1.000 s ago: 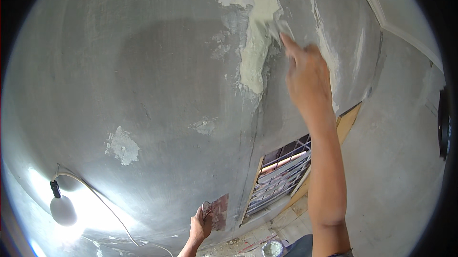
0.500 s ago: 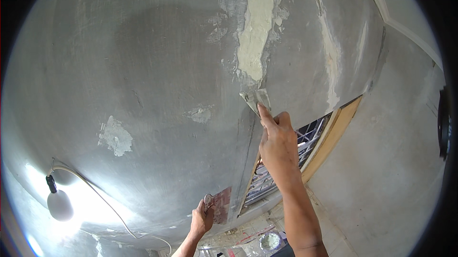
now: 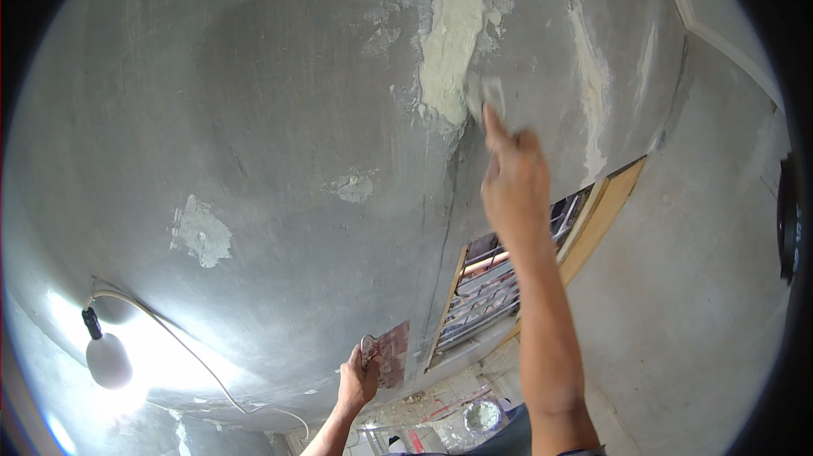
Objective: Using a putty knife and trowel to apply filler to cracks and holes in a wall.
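Note:
My right hand (image 3: pixel 518 189) is raised and closed on a putty knife (image 3: pixel 488 99), its index finger stretched along the blade. Motion blurs the blade, which is at the right edge of a pale strip of putty (image 3: pixel 453 41) on the grey wall (image 3: pixel 313 100); whether it touches cannot be made out. Lower down, my left hand (image 3: pixel 357 378) grips a flat plate-like trowel (image 3: pixel 392 356) with a reddish-brown, smeared face. Below the putty strip a thin dark crack line runs down the wall.
At the left a lit bulb (image 3: pixel 108 361) hangs on a pale cable (image 3: pixel 182 342). A barred window (image 3: pixel 487 295) with a wooden frame (image 3: pixel 622 189) is behind my right forearm. Down on the floor stands a bucket of pale paste (image 3: pixel 483 415). More dried patches (image 3: pixel 201 232) mark the wall.
My right hand has moved up and slightly right with the putty knife, from below the putty strip to its right edge. My left hand with the trowel has barely moved.

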A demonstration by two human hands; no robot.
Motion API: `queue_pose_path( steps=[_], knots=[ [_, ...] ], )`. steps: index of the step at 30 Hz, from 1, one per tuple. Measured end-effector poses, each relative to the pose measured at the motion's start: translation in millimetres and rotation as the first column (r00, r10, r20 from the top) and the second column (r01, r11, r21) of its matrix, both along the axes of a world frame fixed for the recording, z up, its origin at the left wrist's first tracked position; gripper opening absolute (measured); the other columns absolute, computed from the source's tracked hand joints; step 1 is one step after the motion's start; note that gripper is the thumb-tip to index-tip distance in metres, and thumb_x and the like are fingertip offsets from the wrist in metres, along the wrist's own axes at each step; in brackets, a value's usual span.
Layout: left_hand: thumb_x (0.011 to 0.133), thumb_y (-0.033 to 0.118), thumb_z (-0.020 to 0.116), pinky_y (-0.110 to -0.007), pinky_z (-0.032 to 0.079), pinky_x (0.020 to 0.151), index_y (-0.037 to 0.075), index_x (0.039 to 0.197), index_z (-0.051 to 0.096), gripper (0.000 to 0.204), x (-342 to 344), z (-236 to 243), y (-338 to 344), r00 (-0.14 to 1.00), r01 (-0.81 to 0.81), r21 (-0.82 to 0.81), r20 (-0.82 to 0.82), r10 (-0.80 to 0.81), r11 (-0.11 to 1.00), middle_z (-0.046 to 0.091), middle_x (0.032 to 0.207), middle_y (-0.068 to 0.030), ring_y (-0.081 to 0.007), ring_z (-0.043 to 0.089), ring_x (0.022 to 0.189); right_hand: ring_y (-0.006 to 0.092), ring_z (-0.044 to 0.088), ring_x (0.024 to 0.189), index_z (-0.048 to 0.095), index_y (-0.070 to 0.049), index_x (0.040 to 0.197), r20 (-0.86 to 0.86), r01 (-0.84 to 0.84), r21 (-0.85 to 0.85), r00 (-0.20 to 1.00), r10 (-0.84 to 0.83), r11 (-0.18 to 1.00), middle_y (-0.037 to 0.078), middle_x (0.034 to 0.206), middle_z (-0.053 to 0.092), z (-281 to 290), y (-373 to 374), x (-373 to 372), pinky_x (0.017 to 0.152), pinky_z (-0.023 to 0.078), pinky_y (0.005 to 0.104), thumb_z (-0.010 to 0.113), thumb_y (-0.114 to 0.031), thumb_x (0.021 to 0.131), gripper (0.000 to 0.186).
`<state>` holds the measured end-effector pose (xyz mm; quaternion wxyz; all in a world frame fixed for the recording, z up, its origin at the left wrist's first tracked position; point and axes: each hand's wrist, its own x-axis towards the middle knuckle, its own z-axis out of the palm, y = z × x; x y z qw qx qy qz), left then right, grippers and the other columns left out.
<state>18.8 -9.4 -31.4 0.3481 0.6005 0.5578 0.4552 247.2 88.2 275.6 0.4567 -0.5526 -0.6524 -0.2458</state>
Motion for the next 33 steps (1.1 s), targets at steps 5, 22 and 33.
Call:
queue_pose_path(
  steps=[5, 22, 33],
  knots=[
    [0.084, 0.012, 0.056, -0.038, 0.049, 0.062, -0.005, 0.107, 0.055, 0.029, -5, 2, 3, 1.000, -0.014, -0.024, -0.012, 0.014, 1.000, 0.063, 0.074, -0.0235, -0.0281, 0.066, 0.067, 0.0287, 0.065, 0.064, 0.056, -0.003, 0.128, -0.039, -0.067, -0.289, 0.998, 0.059, 0.955, 0.019, 0.087, 0.053, -83, -23, 3, 0.055, 0.056, 0.0329, 0.055, 0.002, 0.086, 0.043],
    [0.094, 0.013, 0.057, -0.028, 0.049, 0.079, -0.002, 0.116, 0.051, 0.028, 9, 47, 6, 0.696, 0.092, -0.186, 0.714, 0.070, 0.978, 0.060, 0.101, -0.0057, -0.0132, 0.058, 0.087, 0.0193, 0.056, 0.062, 0.055, -0.003, 0.129, -0.732, -0.785, -0.190, 0.513, 0.447, 0.589, 0.013, 0.082, 0.058, -152, -65, 2, 0.056, 0.046, 0.0293, 0.054, -0.009, 0.094, 0.036],
    [0.093, 0.010, 0.056, -0.031, 0.054, 0.076, -0.004, 0.112, 0.050, 0.025, 17, 106, 5, 0.476, 0.335, -0.210, 0.879, 0.027, 0.919, 0.062, 0.098, -0.0096, -0.0158, 0.063, 0.085, 0.0095, 0.051, 0.060, 0.058, -0.004, 0.127, -0.810, -0.934, -0.196, 0.326, 0.487, 0.300, 0.004, 0.086, 0.053, -190, -96, 32, 0.054, 0.043, 0.0230, 0.053, -0.016, 0.097, 0.033]
  ],
)
